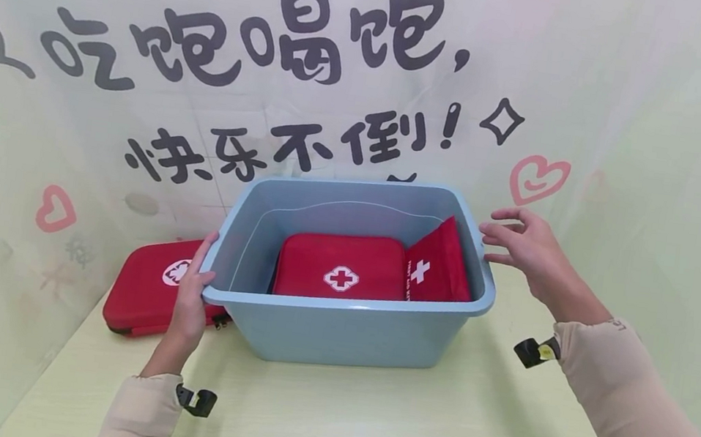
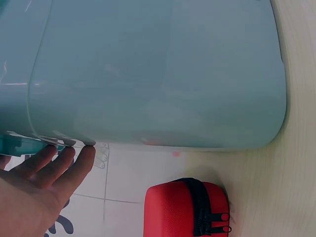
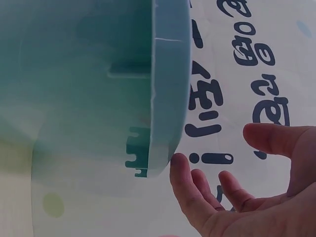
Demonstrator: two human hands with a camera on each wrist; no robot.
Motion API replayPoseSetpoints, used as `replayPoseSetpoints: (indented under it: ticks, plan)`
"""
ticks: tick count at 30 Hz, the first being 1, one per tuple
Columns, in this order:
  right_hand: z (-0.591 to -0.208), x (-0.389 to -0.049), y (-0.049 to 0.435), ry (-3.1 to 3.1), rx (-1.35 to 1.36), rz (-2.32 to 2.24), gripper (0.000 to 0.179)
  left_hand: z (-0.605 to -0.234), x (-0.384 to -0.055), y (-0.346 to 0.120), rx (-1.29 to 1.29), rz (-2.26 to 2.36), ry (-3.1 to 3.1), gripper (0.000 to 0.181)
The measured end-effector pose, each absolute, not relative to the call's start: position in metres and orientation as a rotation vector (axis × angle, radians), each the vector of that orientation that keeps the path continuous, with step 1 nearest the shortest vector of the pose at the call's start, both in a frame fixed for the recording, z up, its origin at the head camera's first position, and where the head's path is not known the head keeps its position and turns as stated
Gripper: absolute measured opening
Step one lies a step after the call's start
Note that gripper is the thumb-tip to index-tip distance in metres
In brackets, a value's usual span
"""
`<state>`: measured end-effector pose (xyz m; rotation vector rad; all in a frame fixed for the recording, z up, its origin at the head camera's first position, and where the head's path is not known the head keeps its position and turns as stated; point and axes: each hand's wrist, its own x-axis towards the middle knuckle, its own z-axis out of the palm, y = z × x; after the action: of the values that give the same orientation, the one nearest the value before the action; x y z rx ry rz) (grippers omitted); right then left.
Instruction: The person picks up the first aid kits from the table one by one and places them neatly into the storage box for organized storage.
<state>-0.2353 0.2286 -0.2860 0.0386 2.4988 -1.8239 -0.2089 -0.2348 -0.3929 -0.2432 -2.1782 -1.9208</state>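
A light blue plastic bin [image 1: 349, 333] stands on the table, holding a red first aid case [image 1: 311, 261] with a white cross emblem and a flat red first aid pouch [image 1: 444, 264] propped at its right end. My left hand [image 1: 190, 301] is at the bin's left rim; the left wrist view shows its fairly straight fingers [image 2: 74, 168] right at the bin's side. Beside the right rim, my right hand [image 1: 529, 249] is spread, its fingertips close to the edge and nothing in its grasp. In the right wrist view the thumb stands apart from the fingers [image 3: 190, 197].
Left of the bin lies another red first aid case [image 1: 142, 283], zipped and partly behind my left hand. The pale wood table [image 1: 324, 422] runs back to a wall covering [image 1: 631, 159] printed with dark characters and pink hearts.
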Motion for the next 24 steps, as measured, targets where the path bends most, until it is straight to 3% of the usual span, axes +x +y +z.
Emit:
replayPoseSetpoints:
  ticks: [24]
  plan:
    - [-0.299,-0.229,0.241,2.508,-0.044,-1.828,0.071,-0.388,-0.21,-0.246,-0.264,-1.8,-2.33,0.059]
